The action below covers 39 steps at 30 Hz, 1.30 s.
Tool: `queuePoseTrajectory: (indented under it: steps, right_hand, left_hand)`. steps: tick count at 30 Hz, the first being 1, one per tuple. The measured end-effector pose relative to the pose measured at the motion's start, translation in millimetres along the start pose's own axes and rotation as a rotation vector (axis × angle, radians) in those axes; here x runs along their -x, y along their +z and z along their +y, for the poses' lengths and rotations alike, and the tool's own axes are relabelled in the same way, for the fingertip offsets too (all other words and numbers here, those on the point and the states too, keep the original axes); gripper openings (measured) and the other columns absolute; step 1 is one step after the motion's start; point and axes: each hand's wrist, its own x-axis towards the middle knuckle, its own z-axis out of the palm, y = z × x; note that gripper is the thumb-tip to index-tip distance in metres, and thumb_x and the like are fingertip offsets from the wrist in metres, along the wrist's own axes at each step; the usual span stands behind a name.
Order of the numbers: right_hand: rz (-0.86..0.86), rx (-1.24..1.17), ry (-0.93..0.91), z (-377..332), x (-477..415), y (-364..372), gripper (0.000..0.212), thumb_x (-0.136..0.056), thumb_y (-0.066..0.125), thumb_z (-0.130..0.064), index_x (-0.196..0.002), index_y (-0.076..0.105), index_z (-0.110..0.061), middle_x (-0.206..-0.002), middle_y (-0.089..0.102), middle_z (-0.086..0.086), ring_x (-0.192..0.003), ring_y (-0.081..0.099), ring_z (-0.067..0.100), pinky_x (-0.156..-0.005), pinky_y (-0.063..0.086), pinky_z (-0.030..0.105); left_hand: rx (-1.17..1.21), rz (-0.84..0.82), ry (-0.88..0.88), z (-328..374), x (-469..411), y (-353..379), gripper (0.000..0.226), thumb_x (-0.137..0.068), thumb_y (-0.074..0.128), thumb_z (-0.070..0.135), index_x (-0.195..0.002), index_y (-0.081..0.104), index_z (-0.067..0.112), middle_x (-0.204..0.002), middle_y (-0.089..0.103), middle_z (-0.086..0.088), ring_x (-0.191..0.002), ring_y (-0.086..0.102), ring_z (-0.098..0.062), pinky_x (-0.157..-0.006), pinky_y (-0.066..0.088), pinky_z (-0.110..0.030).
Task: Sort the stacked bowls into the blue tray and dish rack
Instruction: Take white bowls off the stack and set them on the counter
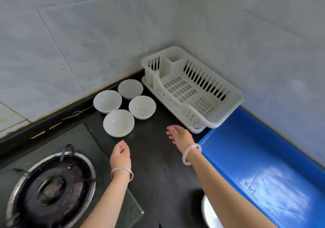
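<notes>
Left hand (pixel 121 153) and right hand (pixel 178 136) hover, grips loose and empty, near bowls (pixel 118 122) (blue tray (pixel 246 148) marked "3").

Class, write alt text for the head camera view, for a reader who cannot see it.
The left hand and right hand, open and empty, hover over a dark counter short of four white bowls. An empty white dish rack and a blue tray lie to the right, a gas burner at lower left.
</notes>
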Motion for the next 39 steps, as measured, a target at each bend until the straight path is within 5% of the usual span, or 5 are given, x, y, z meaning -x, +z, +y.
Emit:
queuePoseTrajectory:
  steps: [7, 11, 18, 33, 39]
  right_hand:
    - [0.235, 0.459, 0.017, 79.6, 92.5, -76.6, 0.025, -0.095, 0.041, -0.027, -0.109, 0.061, -0.024, -0.096, 0.063, -0.003, -0.080, 0.053, 0.019, -0.069, 0.037, 0.025]
    - [0.317, 0.598, 0.125, 132.4, 140.4, -109.3, 0.028, -0.095, 0.041, -0.024, -0.118, 0.057, -0.024, -0.117, 0.061, 0.001, -0.102, 0.057, 0.025, -0.079, 0.044, 0.029]
    - [0.264, 0.693, 0.278, 179.3, 180.7, -118.3, 0.027, -0.092, 0.048, -0.033, -0.115, 0.050, -0.021, -0.110, 0.064, 0.003, -0.097, 0.061, 0.026, -0.070, 0.042, 0.028]
    - [0.386, 0.789, 0.252, 167.5, 186.9, -110.0, 0.025, -0.092, 0.051, -0.018, -0.114, 0.039, -0.016, -0.096, 0.066, 0.009, -0.073, 0.058, 0.028, -0.058, 0.036, 0.027]
    - [0.427, 0.694, 0.262, 162.9, 185.1, -123.2, 0.014, -0.095, 0.042, -0.016, -0.109, 0.041, -0.014, -0.093, 0.064, 0.016, -0.069, 0.044, 0.029, -0.061, 0.035, 0.029]
  left_hand:
    - [-0.395, -0.376, 0.209, -28.8, 97.1, 38.9, 0.023, -0.090, 0.052, 0.013, -0.107, 0.067, 0.015, -0.107, 0.068, 0.000, -0.095, 0.061, -0.012, -0.083, 0.044, -0.021]
    - [-0.642, -0.594, 0.355, -56.2, 145.4, 61.8, 0.026, -0.092, 0.051, 0.020, -0.116, 0.062, 0.023, -0.113, 0.063, 0.009, -0.090, 0.054, 0.001, -0.078, 0.041, -0.010]
    - [-0.919, -0.765, 0.381, -86.9, 180.8, 79.4, 0.044, -0.090, 0.052, 0.028, -0.133, 0.041, 0.035, -0.126, 0.056, 0.007, -0.114, 0.054, -0.012, -0.092, 0.049, -0.033]
    - [-0.810, -0.761, 0.275, -79.3, 182.4, 71.5, 0.043, -0.088, 0.058, 0.022, -0.129, 0.049, 0.027, -0.124, 0.061, 0.005, -0.098, 0.057, -0.007, -0.090, 0.047, -0.028]
    - [-0.574, -0.802, -0.039, -80.4, 182.5, 75.4, 0.044, -0.090, 0.055, 0.018, -0.132, 0.047, 0.022, -0.114, 0.063, -0.002, -0.098, 0.064, -0.017, -0.079, 0.056, -0.031]
